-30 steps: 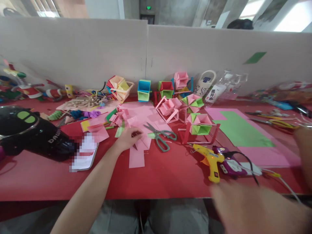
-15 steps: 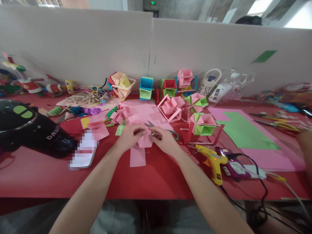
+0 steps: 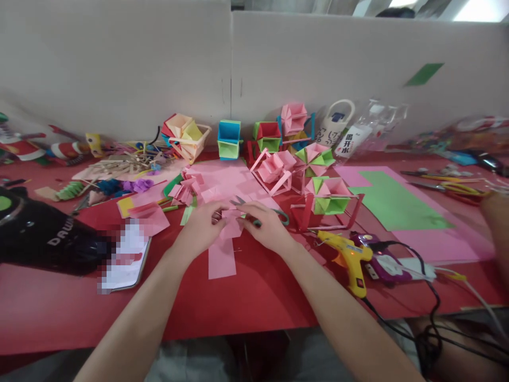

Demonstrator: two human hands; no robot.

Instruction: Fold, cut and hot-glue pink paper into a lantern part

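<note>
Between my hands is a small piece of pink paper (image 3: pixel 231 227) with folds in it. My left hand (image 3: pixel 202 225) pinches its left side, and my right hand (image 3: pixel 260 223) grips its right side. Below it a flat pink paper strip (image 3: pixel 221 260) lies on the red table. Scissors (image 3: pixel 283 215) with green handles rest just behind my right hand, their blades partly hidden by it. Folded pink paper pieces (image 3: pixel 187 187) lie to the left, beyond my left hand.
Folded paper wheels on stands (image 3: pixel 328 199) line the back. At right are a yellow glue gun (image 3: pixel 353 260), a purple power strip (image 3: pixel 384 262) with cables, and green paper (image 3: pixel 401 204). A phone (image 3: pixel 127 260) and a black cup-like object (image 3: pixel 43 233) lie left. Another person's arm (image 3: pixel 497 217) shows far right.
The view has tilted down and shifted slightly right. Both hands still hold the pink paper; my fingers have shifted a little on it, and the paper looks more folded over at its top.
</note>
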